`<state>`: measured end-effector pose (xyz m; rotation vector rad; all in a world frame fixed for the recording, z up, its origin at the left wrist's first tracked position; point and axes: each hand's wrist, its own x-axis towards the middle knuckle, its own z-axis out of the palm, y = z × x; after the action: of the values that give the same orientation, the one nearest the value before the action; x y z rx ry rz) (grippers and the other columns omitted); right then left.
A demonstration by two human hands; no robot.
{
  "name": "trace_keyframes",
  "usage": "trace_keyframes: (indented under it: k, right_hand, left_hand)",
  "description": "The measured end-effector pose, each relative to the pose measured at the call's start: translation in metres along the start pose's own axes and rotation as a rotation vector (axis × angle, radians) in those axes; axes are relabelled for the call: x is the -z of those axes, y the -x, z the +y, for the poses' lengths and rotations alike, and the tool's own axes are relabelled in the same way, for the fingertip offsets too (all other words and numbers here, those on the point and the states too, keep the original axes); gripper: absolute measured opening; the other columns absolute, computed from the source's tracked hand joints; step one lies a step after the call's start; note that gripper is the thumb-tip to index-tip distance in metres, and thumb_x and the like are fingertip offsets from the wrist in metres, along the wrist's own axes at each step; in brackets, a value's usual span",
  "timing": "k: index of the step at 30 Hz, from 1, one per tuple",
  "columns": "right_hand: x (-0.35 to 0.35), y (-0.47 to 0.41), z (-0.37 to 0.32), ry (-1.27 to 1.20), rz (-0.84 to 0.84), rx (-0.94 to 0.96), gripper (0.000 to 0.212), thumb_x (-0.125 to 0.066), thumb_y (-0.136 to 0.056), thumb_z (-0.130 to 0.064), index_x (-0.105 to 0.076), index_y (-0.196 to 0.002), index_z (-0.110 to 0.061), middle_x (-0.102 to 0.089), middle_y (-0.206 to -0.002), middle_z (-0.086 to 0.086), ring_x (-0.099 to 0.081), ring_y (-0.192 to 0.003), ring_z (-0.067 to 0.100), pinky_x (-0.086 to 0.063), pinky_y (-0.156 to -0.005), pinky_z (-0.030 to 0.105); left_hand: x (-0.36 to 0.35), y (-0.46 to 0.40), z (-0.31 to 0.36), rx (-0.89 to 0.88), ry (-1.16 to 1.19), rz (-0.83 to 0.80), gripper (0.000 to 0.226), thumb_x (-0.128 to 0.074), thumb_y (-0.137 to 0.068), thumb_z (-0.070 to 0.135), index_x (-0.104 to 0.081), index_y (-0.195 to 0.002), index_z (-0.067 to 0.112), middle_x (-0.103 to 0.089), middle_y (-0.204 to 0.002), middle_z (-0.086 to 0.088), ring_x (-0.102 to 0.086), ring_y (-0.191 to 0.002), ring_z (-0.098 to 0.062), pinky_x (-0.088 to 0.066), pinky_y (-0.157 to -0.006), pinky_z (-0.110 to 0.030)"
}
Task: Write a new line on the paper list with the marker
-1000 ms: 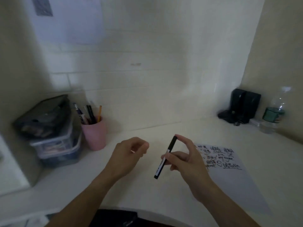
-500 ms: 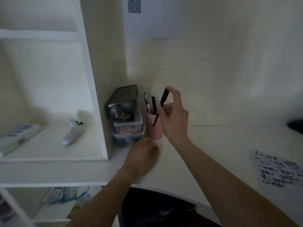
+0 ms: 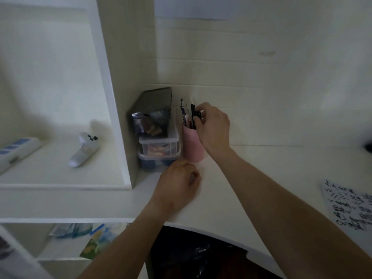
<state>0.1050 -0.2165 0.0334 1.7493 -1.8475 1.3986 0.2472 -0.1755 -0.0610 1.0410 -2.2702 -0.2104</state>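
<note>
My right hand (image 3: 213,127) is over the pink pen cup (image 3: 192,146) at the back of the white desk, its fingers closed on the black marker (image 3: 194,115), whose lower part stands inside the cup among other pens. My left hand (image 3: 178,186) rests on the desk in front of the cup, fingers curled, holding nothing that I can see. The paper list (image 3: 350,206) with dark handwriting lies at the far right edge of the view, partly cut off.
Stacked clear plastic boxes (image 3: 159,150) with a dark pouch (image 3: 151,113) on top stand left of the cup against a white shelf divider (image 3: 112,97). On the left shelf lie a grey remote (image 3: 84,149) and a power strip (image 3: 16,152). A dark object (image 3: 368,147) sits far right.
The view swung left from the paper to the pen cup. My right hand carried the marker to the cup and lowered it in; my left hand came to rest on the desk.
</note>
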Motion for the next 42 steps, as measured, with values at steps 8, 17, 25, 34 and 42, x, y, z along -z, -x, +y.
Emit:
trace_keyframes:
  k: [8, 17, 25, 34, 42]
  right_hand:
    - [0.02, 0.009, -0.004, 0.064, -0.014, -0.023, 0.023, -0.06, -0.092, -0.019, -0.077, -0.106, -0.012, -0.074, -0.099, 0.014, -0.068, -0.095, 0.035, -0.046, -0.08, 0.038]
    - [0.156, 0.119, 0.035, 0.228, -0.123, -0.091, 0.029, -0.058, -0.098, -0.032, -0.072, -0.119, -0.019, -0.073, -0.112, 0.005, -0.064, -0.106, 0.027, -0.049, -0.082, 0.036]
    - [0.31, 0.235, 0.124, 0.529, -0.188, -0.341, 0.052, -0.042, -0.095, -0.05, -0.07, -0.125, -0.018, -0.071, -0.128, 0.011, -0.061, -0.12, 0.037, -0.049, -0.099, 0.047]
    - [0.402, 0.283, 0.187, 0.654, -0.335, -0.669, 0.053, -0.038, -0.1, -0.052, -0.048, -0.147, -0.031, -0.045, -0.158, 0.004, -0.035, -0.147, 0.03, -0.028, -0.12, 0.042]
    - [0.395, 0.282, 0.192, 0.688, -0.298, -0.652, 0.048, -0.043, -0.1, -0.049, -0.056, -0.14, -0.027, -0.053, -0.149, 0.005, -0.043, -0.138, 0.032, -0.034, -0.112, 0.043]
  left_hand:
    - [0.006, 0.001, 0.005, 0.015, -0.006, -0.015, 0.02, -0.064, -0.091, 0.029, -0.078, -0.091, 0.016, -0.074, -0.099, -0.001, -0.066, -0.095, -0.021, -0.054, -0.082, -0.034]
    - [0.02, 0.021, 0.061, 0.054, 0.034, -0.079, 0.022, -0.062, -0.1, 0.032, -0.079, -0.1, 0.019, -0.071, -0.107, 0.005, -0.063, -0.096, -0.014, -0.054, -0.097, -0.038]
    - [-0.038, 0.033, 0.2, -0.162, 0.06, -0.167, 0.042, -0.052, -0.101, 0.053, -0.079, -0.108, 0.021, -0.072, -0.123, -0.002, -0.06, -0.12, -0.025, -0.044, -0.093, -0.034]
    - [-0.084, 0.023, 0.26, -0.145, 0.019, -0.269, 0.063, -0.033, -0.09, 0.062, -0.072, -0.123, 0.026, -0.064, -0.133, -0.003, -0.055, -0.129, -0.029, -0.045, -0.105, -0.043]
    - [-0.101, 0.02, 0.253, -0.145, 0.044, -0.26, 0.037, -0.057, -0.099, 0.044, -0.069, -0.127, 0.023, -0.062, -0.135, -0.005, -0.051, -0.132, -0.029, -0.044, -0.107, -0.041]
